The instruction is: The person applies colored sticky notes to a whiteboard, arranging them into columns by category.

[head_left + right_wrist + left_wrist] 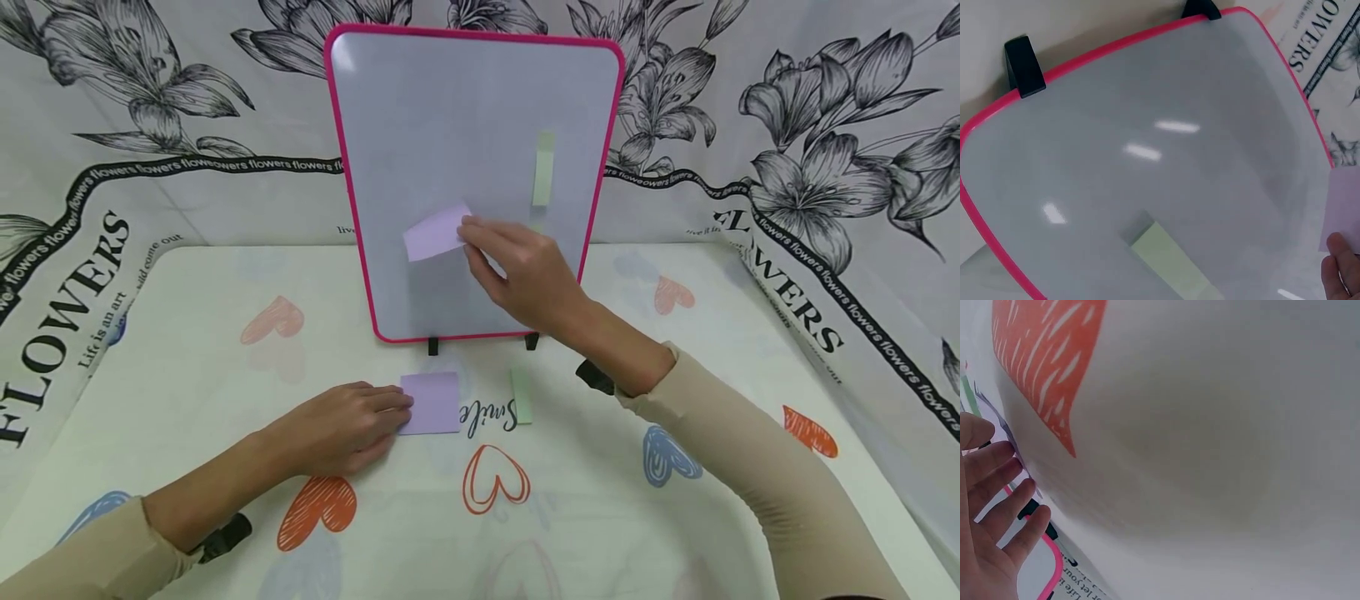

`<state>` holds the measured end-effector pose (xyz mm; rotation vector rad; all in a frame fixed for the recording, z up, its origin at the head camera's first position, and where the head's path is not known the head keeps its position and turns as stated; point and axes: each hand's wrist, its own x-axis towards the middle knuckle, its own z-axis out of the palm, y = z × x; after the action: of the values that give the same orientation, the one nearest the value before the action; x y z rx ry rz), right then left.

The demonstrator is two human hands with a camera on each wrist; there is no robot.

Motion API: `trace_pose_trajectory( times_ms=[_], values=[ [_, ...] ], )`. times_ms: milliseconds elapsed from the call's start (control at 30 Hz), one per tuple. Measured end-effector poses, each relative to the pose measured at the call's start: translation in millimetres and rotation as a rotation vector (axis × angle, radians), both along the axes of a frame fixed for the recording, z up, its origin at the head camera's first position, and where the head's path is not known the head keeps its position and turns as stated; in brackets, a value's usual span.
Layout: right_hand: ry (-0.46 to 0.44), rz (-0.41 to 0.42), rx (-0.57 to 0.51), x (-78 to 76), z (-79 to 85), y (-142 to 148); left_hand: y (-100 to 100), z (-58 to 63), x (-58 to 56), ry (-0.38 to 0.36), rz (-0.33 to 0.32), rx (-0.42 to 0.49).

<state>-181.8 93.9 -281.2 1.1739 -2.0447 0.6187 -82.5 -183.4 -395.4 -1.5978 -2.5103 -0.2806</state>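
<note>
My right hand (525, 279) pinches a purple sticky note (435, 233) by its right edge, in front of the lower middle of a pink-framed whiteboard (450, 108). Whether the note touches the board is hard to tell. A narrow green sticky strip (543, 175) is on the board's right side; its loose end shows in the right wrist view (1169, 259). On the table, the fingers of my left hand (348, 429) touch the left edge of a second purple sticky note (437, 404). Those fingers look spread and relaxed in the left wrist view.
Another green strip (522, 396) lies on the table right of the flat purple note. The whiteboard stands upright on black feet (432, 346) at the table's back. A white cloth (600, 517) printed with hearts covers the table. Behind hangs a flower-printed cloth (810, 108).
</note>
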Motion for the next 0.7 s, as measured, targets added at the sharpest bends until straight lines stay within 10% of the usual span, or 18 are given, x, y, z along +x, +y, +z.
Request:
trace_pose_trajectory(
  times_ms=[700],
  values=[
    [0.169, -0.020, -0.187, -22.5, 12.2, -5.0, 8.7, 5.2, -10.1, 0.040, -0.005, -0.043]
  ],
)
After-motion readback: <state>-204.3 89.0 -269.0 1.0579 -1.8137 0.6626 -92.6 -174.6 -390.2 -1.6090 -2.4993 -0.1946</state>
